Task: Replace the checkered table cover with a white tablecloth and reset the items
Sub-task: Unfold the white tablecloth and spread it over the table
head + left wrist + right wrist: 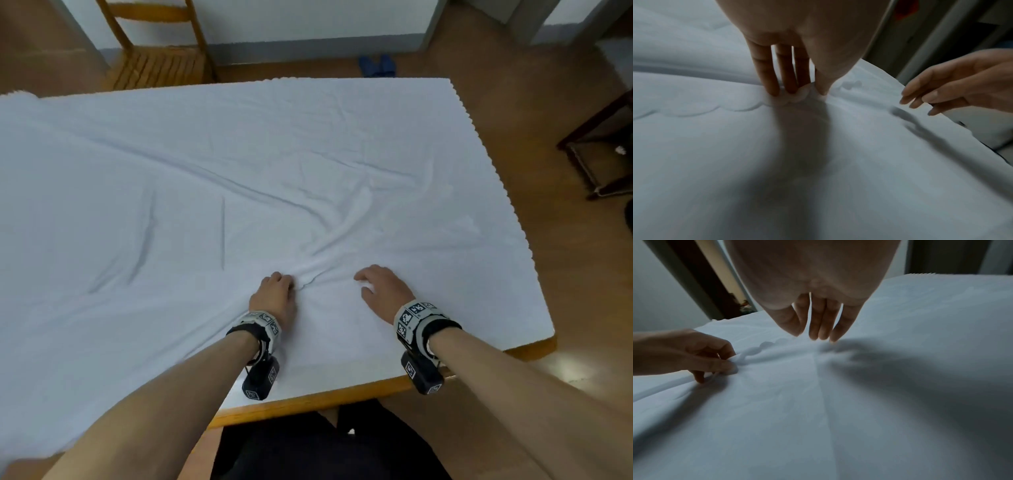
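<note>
Pinching the scalloped hem of the white tablecloth between left hand fingers, probably for unfolding it toward the table's near edge; hovering the right hand alongside, fingers loose, gripping nothing.

Head view: high, angled down across tabletop. Wrist views: low, close above white tablecloth, facing forward. All share both hands, scalloped hem.

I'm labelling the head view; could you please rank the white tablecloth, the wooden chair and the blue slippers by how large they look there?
1. White tablecloth, by far the largest.
2. Wooden chair, partly cut off by the frame.
3. Blue slippers, smallest; they lie farthest back, so nearness may mislead.
</note>
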Tool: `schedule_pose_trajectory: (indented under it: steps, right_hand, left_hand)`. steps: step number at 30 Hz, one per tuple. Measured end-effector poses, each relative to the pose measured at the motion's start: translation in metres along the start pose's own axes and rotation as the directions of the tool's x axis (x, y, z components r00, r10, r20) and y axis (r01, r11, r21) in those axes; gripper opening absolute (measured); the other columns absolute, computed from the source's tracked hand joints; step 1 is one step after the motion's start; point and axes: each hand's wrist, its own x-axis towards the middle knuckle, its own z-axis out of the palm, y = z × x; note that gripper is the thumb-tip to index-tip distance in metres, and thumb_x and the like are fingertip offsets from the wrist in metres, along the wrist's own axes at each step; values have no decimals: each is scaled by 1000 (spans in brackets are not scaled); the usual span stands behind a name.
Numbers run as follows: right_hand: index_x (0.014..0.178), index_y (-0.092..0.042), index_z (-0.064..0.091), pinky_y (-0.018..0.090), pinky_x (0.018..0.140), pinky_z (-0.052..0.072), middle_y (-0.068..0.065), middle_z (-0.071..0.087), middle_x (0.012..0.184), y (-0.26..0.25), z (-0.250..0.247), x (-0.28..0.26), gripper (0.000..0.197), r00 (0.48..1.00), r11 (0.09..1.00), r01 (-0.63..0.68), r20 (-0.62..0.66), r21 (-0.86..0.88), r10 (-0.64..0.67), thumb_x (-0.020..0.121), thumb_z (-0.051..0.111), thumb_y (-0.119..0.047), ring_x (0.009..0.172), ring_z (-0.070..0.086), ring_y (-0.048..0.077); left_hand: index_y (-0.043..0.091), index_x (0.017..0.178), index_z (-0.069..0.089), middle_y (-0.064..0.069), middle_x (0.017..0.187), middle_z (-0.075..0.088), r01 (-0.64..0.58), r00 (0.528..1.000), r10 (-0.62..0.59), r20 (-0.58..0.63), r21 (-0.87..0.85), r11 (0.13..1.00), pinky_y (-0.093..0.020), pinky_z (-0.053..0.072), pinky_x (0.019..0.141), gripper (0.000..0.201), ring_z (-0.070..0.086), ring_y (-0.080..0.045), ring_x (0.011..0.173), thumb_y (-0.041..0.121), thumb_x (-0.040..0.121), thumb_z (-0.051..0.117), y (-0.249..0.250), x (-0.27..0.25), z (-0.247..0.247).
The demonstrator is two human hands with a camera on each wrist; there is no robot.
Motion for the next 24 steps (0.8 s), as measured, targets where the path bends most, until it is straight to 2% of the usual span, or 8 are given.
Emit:
schedule_pose_trajectory:
  steps: [3,6,9,13,17,19,21,24]
  right_hand:
    - [135,-22,50,33,102,42,-7,46,137,-1,-14,18,48,984,982,175,-31,-78,-178,88,58,-14,128,39,14]
    - [142,-22,44,32,109,34,-6,41,145,-15,-20,29,63,924,897,383,115,-221,-366,83,66,-19,135,33,17]
    - [128,-27,56,32,108,33,-8,50,132,-34,-10,30,48,855,826,507,261,-246,-447,82,68,-26,130,37,16]
    - [121,-25,61,34,101,40,-4,61,120,-50,5,10,36,820,833,508,420,-221,-389,85,61,-29,117,48,18]
    - [112,-26,60,31,79,44,-2,66,103,-40,9,-18,28,790,822,517,502,-237,-352,85,52,-25,96,58,22]
    - [102,-26,58,31,74,43,-3,65,94,-26,7,-34,20,792,791,530,511,-305,-333,84,52,-24,89,58,22]
    - [101,-26,56,31,75,43,-2,66,96,-9,2,-53,17,821,773,501,497,-390,-281,85,51,-22,91,58,23]
    - [97,-26,57,31,88,39,-3,66,105,29,0,-83,11,889,729,418,408,-542,-206,92,48,-25,98,59,22]
  left_hand:
    - [11,103,60,-6,106,58,-10,992,-3,-127,-96,995,-37,41,76,14,50,-29,103,16,95,50,8,-32,3]
    - [17,89,53,-6,85,59,-13,970,-30,-242,-172,985,-36,38,68,7,51,-28,84,20,95,52,18,-74,6]
    - [23,92,41,2,75,52,36,977,-85,-195,-241,970,-33,33,62,10,48,-22,69,28,100,45,24,-107,10]
    - [23,94,40,6,63,50,62,960,-140,-244,-303,951,-33,35,56,13,50,-21,60,33,102,42,28,-136,12]
    - [24,93,41,2,65,55,50,952,-145,-269,-330,943,-33,35,57,15,53,-21,62,36,102,43,31,-157,17]
    - [24,93,41,3,64,53,43,952,-135,-276,-316,948,-32,31,56,16,51,-20,61,37,103,42,33,-168,24]
    - [25,93,41,3,63,52,26,955,-117,-272,-316,948,-32,31,56,15,51,-20,60,37,102,43,35,-181,35]
    - [24,95,43,-3,68,59,-23,975,-42,-217,-288,957,-33,34,57,16,55,-25,66,38,102,43,38,-201,55]
